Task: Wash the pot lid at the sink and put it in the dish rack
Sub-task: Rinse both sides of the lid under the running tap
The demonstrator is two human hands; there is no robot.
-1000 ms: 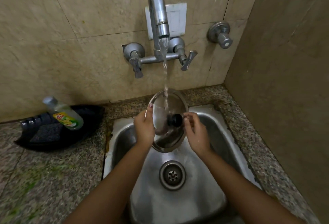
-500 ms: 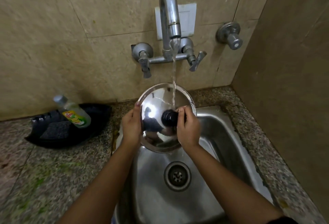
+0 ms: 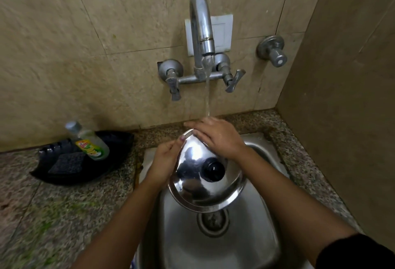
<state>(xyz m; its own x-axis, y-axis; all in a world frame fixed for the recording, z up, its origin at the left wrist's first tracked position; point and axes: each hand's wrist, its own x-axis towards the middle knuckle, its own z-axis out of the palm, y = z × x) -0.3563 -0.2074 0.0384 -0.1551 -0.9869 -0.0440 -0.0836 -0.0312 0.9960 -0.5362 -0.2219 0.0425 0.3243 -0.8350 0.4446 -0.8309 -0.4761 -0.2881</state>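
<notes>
One pot lid (image 3: 198, 181) hangs tilted over the sink (image 3: 213, 245), black knob (image 3: 213, 169) facing the camera, low edge above the drain (image 3: 212, 221). The left hand (image 3: 162, 163) clamps its left rim; the right hand (image 3: 215, 138) lies flat, fingers spread, on the far upper edge under one stream from the tap (image 3: 202, 33). Both hands touch it. One soap bottle (image 3: 89, 142) lies at left; no rack shows.

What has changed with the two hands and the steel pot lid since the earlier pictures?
The right hand let go of the black knob and moved up onto the far edge of the shiny steel pot lid, where the water stream now falls on it. The lid tipped flatter, knob up. The left hand still grips the lid's left rim over the steel sink; the tap keeps running.
</notes>
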